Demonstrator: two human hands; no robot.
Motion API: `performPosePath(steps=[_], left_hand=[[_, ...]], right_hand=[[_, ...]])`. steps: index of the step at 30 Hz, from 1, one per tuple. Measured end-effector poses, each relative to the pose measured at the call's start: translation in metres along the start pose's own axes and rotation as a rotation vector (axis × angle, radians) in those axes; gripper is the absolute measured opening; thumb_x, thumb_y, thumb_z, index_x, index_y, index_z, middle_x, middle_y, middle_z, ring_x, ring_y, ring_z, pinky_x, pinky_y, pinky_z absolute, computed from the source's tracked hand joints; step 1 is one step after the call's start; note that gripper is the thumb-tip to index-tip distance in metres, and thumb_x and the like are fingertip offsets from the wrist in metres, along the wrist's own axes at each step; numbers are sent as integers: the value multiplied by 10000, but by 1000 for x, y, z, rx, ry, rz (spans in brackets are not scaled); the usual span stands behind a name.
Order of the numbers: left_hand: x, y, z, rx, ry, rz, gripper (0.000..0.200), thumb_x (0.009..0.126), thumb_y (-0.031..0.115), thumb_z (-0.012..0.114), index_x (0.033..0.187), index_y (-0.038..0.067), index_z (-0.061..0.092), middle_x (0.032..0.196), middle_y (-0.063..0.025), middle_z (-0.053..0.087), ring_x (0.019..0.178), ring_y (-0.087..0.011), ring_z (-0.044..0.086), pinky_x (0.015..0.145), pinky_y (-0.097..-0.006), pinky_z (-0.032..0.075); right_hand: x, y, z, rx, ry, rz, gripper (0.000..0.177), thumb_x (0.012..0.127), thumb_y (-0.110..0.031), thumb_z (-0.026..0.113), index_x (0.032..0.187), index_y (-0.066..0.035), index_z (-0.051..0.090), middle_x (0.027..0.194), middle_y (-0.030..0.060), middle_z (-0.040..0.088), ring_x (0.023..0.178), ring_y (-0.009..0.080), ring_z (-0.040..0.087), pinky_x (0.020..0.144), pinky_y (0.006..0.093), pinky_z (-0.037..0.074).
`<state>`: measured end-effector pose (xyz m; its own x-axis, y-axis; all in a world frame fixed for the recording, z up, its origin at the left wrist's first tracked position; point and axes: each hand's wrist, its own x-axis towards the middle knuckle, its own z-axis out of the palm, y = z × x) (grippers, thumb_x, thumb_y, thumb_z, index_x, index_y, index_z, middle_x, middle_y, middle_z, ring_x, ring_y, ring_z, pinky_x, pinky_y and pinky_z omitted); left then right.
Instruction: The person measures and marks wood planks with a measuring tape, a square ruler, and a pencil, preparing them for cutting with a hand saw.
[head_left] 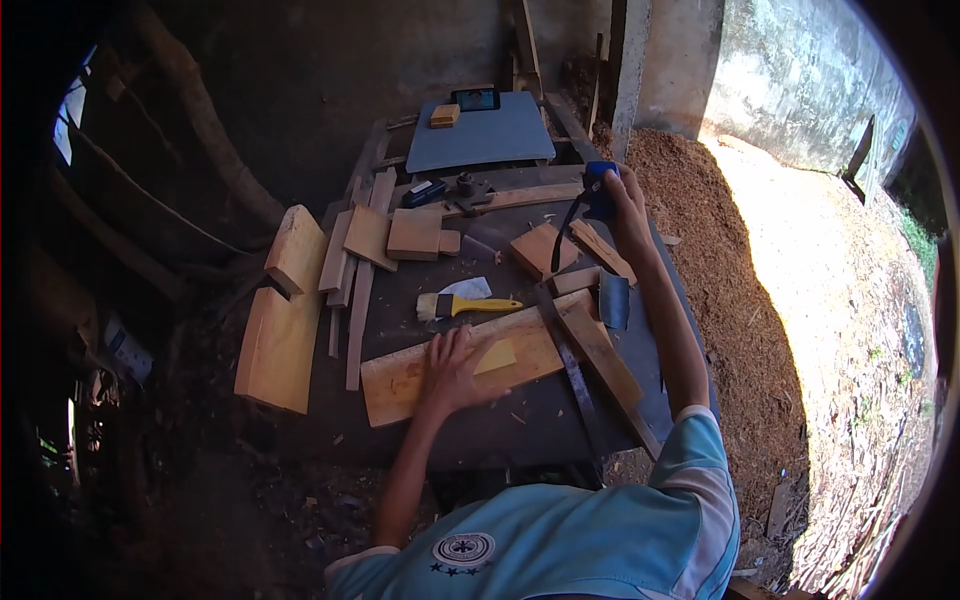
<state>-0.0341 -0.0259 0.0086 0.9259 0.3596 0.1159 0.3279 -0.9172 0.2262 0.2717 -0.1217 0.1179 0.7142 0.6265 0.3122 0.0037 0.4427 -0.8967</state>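
Observation:
My left hand lies with spread fingers on a light wooden board near the front of the dark table. A small yellow paper-like piece rests on that board beside my fingers. Raised at the right, my right hand is closed around a blue tape measure, with a dark strip hanging from it. Just beyond the board is a yellow-handled paintbrush on a white scrap. A dark metal ruler and a wooden strip cross the board's right end.
Wooden blocks and long strips cover the table's left side. Two larger boards stand at its left edge. At the back, a blue-grey panel carries a phone and a wood block. Sawdust is heaped at right.

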Motion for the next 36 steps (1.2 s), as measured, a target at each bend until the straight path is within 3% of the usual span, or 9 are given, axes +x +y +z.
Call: performPosePath(steps=[4, 7, 13, 17, 20, 23, 27, 32, 36], left_hand=[[-9, 9, -13, 9, 181, 78, 779, 658, 597, 631, 1267, 137, 472, 1310, -179, 381, 1267, -331, 295, 1061, -485, 138], [-18, 10, -18, -323, 357, 72, 596, 770, 467, 596, 1193, 55, 513, 1220, -170, 459, 1199, -310, 389, 1029, -435, 242], [-27, 19, -55, -1063, 315, -57, 358, 879, 308, 528, 1066, 7, 577, 921, -107, 612, 900, -217, 594, 819, -324, 464], [-28, 31, -64, -1508, -224, -295, 622, 918, 533, 299, 1162, -3, 499, 863, -121, 618, 717, -154, 602, 685, -287, 495], [-19, 39, -52, -1851, -646, -246, 718, 881, 633, 153, 1148, 43, 463, 901, -71, 586, 719, -151, 607, 626, -277, 485], [-15, 50, -66, -1713, -534, -194, 724, 863, 660, 151, 1164, 67, 435, 950, -70, 582, 752, -138, 610, 635, -271, 488], [-23, 49, -56, -1802, -339, -266, 628, 892, 531, 366, 1267, 27, 367, 924, -73, 559, 731, -109, 573, 631, -250, 483], [-29, 64, -77, -1372, 59, -73, 501, 852, 215, 563, 1270, -8, 398, 959, -68, 556, 797, -98, 561, 691, -231, 468], [-40, 58, -95, -1532, -65, -12, 412, 878, 134, 507, 1249, -26, 427, 991, -90, 564, 824, -110, 576, 693, -242, 488]], right_hand=[[-46, -21, 32, 176, -167, 171, 420, 897, -383, 467, 1192, -91, 404, 987, 60, 498, 807, 139, 545, 614, 265, 459], [-85, -13, 38, 146, -308, 281, 457, 889, -433, 472, 1198, -103, 404, 993, 60, 498, 820, 138, 538, 608, 269, 454], [-136, -1, 52, 473, -321, 604, 502, 867, -520, 452, 1190, -138, 418, 992, 71, 548, 831, 193, 588, 606, 277, 469], [-160, -2, 71, 360, -269, 355, 484, 806, -420, 571, 1148, -134, 381, 1087, 73, 461, 947, 210, 541, 662, 333, 493], [-170, 9, 80, 261, -424, 164, 510, 759, -330, 610, 1141, -101, 362, 1124, 92, 418, 1038, 225, 472, 847, 350, 421], [-172, 11, 80, -110, -622, -25, 528, 760, -312, 608, 1161, -70, 364, 1132, 102, 419, 1079, 246, 438, 932, 356, 355], [-167, -2, 74, -420, -794, -216, 586, 749, -289, 652, 1202, -57, 362, 1167, 107, 406, 1131, 256, 408, 960, 364, 333], [-185, -5, 72, -319, -656, 64, 727, 688, -227, 741, 1264, -79, 323, 1196, 109, 403, 1134, 243, 424, 922, 348, 384], [-189, -8, 61, 179, -580, 377, 759, 631, -116, 759, 1249, -96, 320, 1142, 112, 460, 1078, 215, 474, 870, 313, 429]])
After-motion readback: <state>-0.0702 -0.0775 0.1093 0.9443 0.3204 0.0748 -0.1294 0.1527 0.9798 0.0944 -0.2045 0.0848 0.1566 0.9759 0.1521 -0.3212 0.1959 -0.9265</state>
